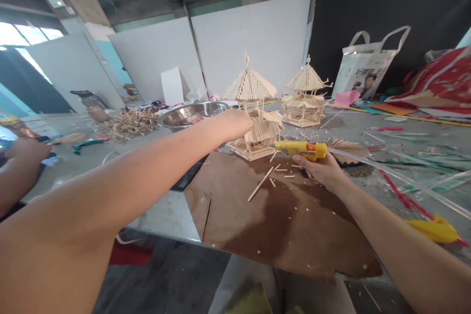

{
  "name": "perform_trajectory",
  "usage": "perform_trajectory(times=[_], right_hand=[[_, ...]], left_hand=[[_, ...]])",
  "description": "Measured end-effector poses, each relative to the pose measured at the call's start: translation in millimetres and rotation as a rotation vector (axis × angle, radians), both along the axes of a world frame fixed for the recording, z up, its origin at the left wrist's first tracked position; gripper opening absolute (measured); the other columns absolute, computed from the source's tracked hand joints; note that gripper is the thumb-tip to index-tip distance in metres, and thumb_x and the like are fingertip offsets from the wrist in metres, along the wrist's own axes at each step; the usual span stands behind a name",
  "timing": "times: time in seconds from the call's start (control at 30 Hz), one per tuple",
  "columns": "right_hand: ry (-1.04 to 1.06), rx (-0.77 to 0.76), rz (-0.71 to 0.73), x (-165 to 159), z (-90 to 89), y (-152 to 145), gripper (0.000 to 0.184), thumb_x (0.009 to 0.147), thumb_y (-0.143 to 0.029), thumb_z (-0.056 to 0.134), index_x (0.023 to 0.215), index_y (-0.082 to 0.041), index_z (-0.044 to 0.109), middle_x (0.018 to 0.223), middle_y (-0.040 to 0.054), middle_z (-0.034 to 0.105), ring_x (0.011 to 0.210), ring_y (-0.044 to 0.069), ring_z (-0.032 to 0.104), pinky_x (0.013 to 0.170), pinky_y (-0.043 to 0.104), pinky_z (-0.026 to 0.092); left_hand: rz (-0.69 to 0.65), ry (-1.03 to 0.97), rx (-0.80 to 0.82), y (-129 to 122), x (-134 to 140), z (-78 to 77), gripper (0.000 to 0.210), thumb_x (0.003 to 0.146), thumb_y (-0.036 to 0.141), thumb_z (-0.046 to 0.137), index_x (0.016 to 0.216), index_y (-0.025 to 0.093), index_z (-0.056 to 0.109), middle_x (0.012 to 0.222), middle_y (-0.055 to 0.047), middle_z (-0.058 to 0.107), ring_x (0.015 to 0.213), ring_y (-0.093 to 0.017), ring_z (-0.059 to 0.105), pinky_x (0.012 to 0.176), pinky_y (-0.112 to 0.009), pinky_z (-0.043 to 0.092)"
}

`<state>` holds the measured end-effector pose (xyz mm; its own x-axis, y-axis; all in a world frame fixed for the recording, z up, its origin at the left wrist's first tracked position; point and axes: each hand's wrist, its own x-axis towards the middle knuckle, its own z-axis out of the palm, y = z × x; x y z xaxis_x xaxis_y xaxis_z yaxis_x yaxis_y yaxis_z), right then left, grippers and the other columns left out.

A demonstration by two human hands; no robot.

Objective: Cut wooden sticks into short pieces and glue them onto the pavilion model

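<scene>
A two-tiered pagoda model (261, 130) built of thin wooden sticks stands at the back edge of a brown sheet (250, 225). My left hand (237, 124) is closed at its left side, level with the lower roof; the fingertips are hidden. In my right hand (324, 169) is a yellow hot glue gun (301, 149), its nozzle pointing left at the model's lower right side. A clear glue stick (368, 161) sticks out of the gun's rear. One longer wooden stick (260, 184) and several short pieces lie on the sheet below the nozzle.
Behind stands a second stick pagoda (303, 98). A metal bowl (195, 112) and a stick pile (128, 125) sit left. Another person's hand (27, 154) is at far left. Glue sticks, a yellow tool (436, 229) and a white bag (362, 71) are right.
</scene>
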<state>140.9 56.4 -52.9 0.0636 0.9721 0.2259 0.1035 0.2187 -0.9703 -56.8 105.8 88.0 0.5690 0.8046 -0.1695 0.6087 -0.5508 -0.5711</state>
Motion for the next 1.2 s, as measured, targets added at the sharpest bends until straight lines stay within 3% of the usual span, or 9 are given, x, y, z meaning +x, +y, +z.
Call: perform_trajectory(times=[0.5, 0.73, 1.2], right_hand=[[-0.008, 0.009, 0.022, 1.7, -5.4, 2.3, 0.039, 0.055, -0.045, 0.067, 0.078, -0.015, 0.059, 0.053, -0.0020, 0.053, 0.034, 0.004, 0.034, 0.030, 0.018, 0.027], [-0.030, 0.015, 0.019, 1.7, -5.9, 2.6, 0.040, 0.055, -0.047, 0.066, 0.078, -0.015, 0.061, 0.051, -0.0013, 0.054, 0.038, 0.006, 0.041, 0.032, 0.019, 0.031], [-0.023, 0.005, 0.031, 1.5, -5.6, 1.1, 0.039, 0.055, -0.047, 0.066, 0.077, -0.015, 0.060, 0.054, -0.0017, 0.054, 0.035, 0.004, 0.035, 0.030, 0.019, 0.028]], left_hand=[[0.005, -0.014, -0.005, 1.3, 1.2, -0.3, 0.032, 0.057, -0.003, 0.042, 0.075, 0.009, 0.066, 0.067, -0.011, 0.058, 0.065, -0.015, 0.049, 0.060, -0.028, 0.033], [0.013, 0.004, 0.003, 0.6, 1.5, 0.0, 0.033, 0.056, -0.003, 0.042, 0.075, 0.008, 0.066, 0.068, -0.011, 0.058, 0.064, -0.015, 0.050, 0.060, -0.028, 0.034], [0.034, 0.003, -0.011, -0.7, 1.8, 1.9, 0.032, 0.058, 0.000, 0.043, 0.078, 0.010, 0.066, 0.070, -0.011, 0.060, 0.066, -0.015, 0.049, 0.063, -0.028, 0.034]])
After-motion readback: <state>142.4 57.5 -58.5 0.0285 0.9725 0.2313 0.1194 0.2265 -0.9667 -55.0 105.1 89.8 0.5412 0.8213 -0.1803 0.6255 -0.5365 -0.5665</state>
